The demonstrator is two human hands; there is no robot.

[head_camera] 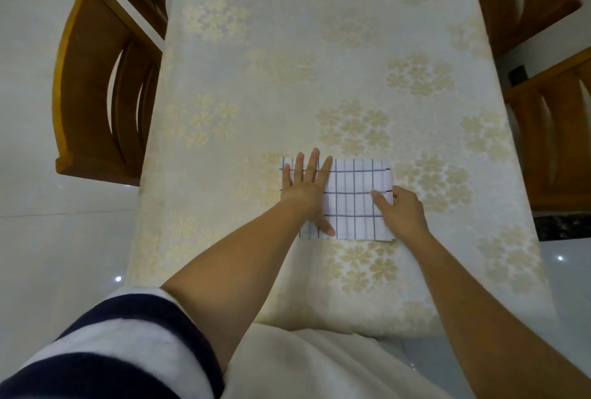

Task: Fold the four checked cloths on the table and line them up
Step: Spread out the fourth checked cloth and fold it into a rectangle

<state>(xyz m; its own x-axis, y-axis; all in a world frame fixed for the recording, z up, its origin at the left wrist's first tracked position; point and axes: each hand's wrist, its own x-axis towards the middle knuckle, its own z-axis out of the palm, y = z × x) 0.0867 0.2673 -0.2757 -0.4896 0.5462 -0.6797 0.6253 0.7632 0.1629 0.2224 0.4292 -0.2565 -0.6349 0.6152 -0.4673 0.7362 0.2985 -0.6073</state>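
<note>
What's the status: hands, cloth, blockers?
Left hand flat on checked cloth, left side. Right hand pinching its right edge. Only one cloth visible, on table. Nothing blocking.

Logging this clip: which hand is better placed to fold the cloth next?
Right, probably. The right hand has a grip on the right edge of the cloth, ready to lift it; the left hand lies flat, pinning the other side.

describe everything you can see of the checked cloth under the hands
The checked cloth is white fabric with a thin dark grid. It looks folded into a flat rectangle, with layered edges showing at its near right corner. It lies flat on the floral-covered table, towards the person's end. The left hand presses flat on its left part, fingers straight and spread. The right hand holds its right edge.
</note>
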